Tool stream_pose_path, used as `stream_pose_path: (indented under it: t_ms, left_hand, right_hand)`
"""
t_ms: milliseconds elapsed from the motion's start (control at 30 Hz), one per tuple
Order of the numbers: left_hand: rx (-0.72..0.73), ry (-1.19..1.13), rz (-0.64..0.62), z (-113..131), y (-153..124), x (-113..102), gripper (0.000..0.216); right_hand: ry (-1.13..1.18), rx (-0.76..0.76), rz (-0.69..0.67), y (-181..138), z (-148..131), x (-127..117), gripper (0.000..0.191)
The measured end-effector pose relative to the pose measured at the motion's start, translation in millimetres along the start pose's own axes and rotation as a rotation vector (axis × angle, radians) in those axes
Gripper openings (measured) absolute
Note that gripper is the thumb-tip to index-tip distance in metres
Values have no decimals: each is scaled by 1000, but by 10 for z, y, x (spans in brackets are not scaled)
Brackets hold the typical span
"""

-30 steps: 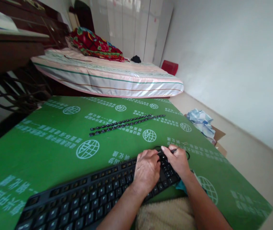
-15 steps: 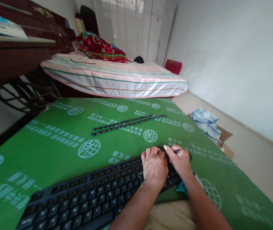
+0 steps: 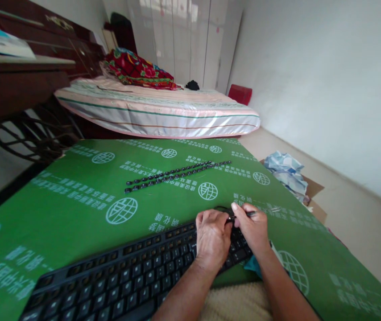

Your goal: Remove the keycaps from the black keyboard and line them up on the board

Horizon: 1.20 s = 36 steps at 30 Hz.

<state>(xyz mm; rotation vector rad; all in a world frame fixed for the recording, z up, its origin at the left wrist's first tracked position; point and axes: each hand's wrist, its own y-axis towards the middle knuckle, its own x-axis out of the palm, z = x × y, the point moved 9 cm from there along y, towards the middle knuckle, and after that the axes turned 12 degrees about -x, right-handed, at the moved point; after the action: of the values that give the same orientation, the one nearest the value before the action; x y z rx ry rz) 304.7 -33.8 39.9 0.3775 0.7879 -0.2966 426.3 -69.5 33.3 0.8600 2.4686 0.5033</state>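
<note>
A black keyboard point(image 3: 120, 278) lies slanted across the near part of a green printed board point(image 3: 76, 200). My left hand point(image 3: 213, 236) rests on its right end, fingers curled down onto the keys. Beside it my right hand point(image 3: 252, 227) pinches a thin dark tool point(image 3: 251, 214) whose tip points at the keyboard's upper right corner. What the tool is I cannot make out. Two rows of small black pieces point(image 3: 173, 174) lie farther back on the board, away from both hands.
A bed point(image 3: 157, 109) with a red floral quilt point(image 3: 137, 69) stands behind the board. A dark wooden table with an iron frame point(image 3: 19, 116) is at left. A cardboard box holding crumpled cloth point(image 3: 287, 171) sits on the floor at right. A cream cloth point(image 3: 233, 303) covers my lap.
My left hand has crept a little toward the keyboard's upper right corner, closer to the right hand. The view has shifted slightly.
</note>
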Motion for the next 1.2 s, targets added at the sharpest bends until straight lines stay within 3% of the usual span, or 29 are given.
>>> stream_pose_path:
  t_ms: [300,433,567,733,900,1200]
  left_hand:
    - [-106,-147,16,-160,0,31,19]
    - [-159,-261,57,-252,17,11,23]
    - [-197,-368,101,-310,27,-25,19]
    - [-223,-452,119,-353,25,-34,19]
    - [-213,-528,139,-386,17,-32,23]
    - [-206,-565,139,-410,21,-21,25]
  right_hand:
    - [19,22,58,-57,26,-39,40]
    - [-102,-31,101,-30,-53,-166,40]
    - [-360,-287,-8,60,-349,-176,33]
    - [-499,-525,-260,16,-495,58,24]
    - [-464,-480,-472,-103,-384,271,32]
    - [-333,-324,-532,-51,-339,319,19]
